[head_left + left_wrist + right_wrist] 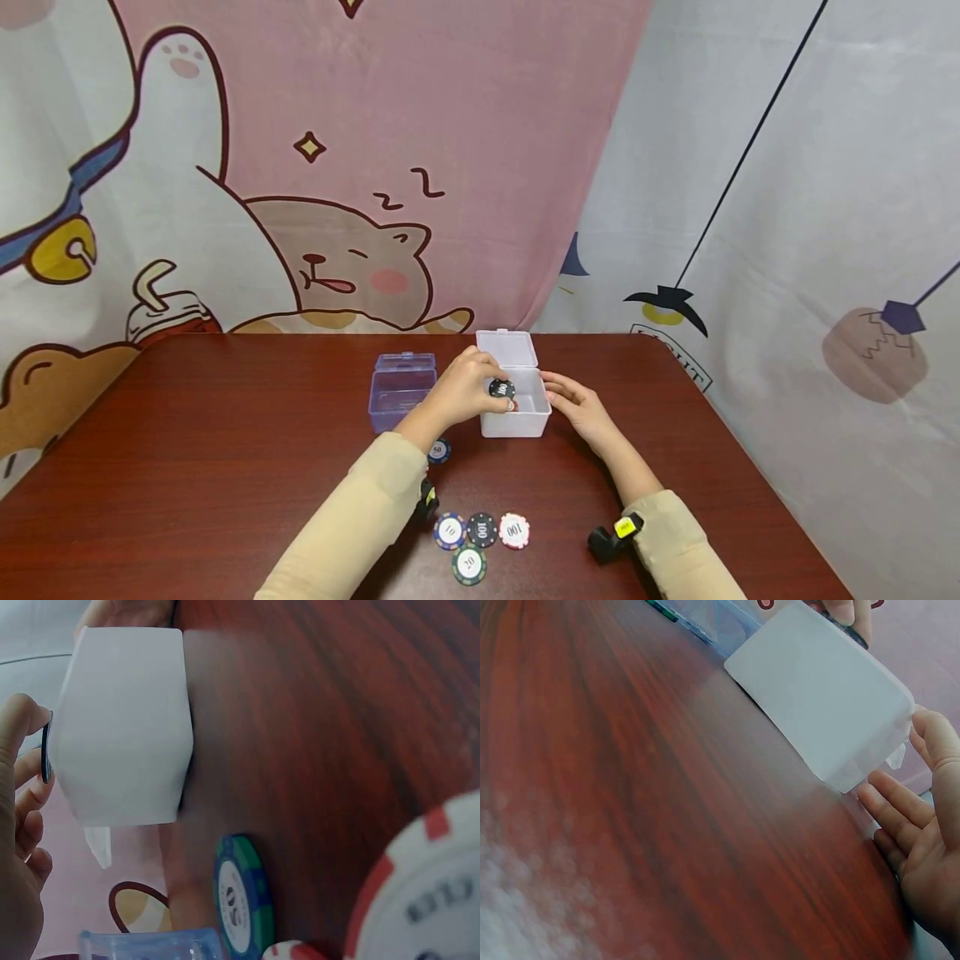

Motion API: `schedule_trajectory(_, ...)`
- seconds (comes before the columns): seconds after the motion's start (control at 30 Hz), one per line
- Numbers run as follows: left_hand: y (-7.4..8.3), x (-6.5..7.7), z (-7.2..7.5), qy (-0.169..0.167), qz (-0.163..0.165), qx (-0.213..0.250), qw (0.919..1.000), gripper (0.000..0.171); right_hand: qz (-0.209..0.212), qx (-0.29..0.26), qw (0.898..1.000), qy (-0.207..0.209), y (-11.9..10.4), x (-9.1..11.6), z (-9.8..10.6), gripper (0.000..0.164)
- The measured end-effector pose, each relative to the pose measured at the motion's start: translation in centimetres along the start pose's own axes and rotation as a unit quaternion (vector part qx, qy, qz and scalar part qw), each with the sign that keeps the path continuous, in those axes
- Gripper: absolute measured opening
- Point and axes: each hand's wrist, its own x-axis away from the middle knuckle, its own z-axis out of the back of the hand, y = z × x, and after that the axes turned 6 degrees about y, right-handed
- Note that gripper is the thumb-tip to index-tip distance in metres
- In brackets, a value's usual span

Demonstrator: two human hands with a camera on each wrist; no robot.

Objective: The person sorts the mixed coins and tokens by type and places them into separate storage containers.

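My left hand [467,388] pinches a black poker chip [502,389] marked 100 between thumb and fingers, over the opening of the white plastic box [514,426]. The box's lid [507,348] stands raised at the back. A red-edged chip [513,406] shows just below the black one, partly hidden by the thumb. On the box's right side, my right hand [937,847] rests its thumb and fingertips with the fingers extended. In the left wrist view the held chip appears edge-on at the box's rim.
Left of the white box stands a clear blue box [382,419] with its lid up. Nearer lie a blue chip [451,531], a black chip [482,529], a red-and-white chip [514,531] and a green chip [469,565]. A 50 chip [438,451] lies beside the left forearm.
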Motion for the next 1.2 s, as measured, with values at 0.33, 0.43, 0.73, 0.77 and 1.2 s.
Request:
schedule_trajectory(0.33, -0.7, -0.3, -0.8, -0.005, 0.029, -0.033, 0.9990, 0.037, -0.002, -0.004, 1.000, -0.001, 0.0, 0.1, 0.0, 0.041)
schedule_trajectory(0.43, -0.7, -0.3, -1.1, -0.015, 0.037, -0.047, 0.9981, 0.038, -0.002, -0.003, 1.000, -0.002, 0.0, 0.1, 0.0, 0.042)
schedule_trajectory(0.73, -0.8, 0.1, -1.6, -0.001, 0.067, -0.069, 0.9954, 0.040, -0.001, 0.003, 1.000, -0.004, -0.1, 0.0, 0.1, 0.042)
schedule_trajectory(0.77, -0.8, 0.1, -1.6, 0.000, 0.070, -0.070, 0.9951, 0.039, -0.002, 0.003, 1.000, -0.004, -0.1, 0.0, 0.1, 0.042)
schedule_trajectory(1.2, -0.5, 0.1, -1.5, -0.011, 0.090, -0.083, 0.9924, 0.042, -0.005, -0.002, 1.000, -0.003, -0.4, 0.1, 0.0, 0.042)
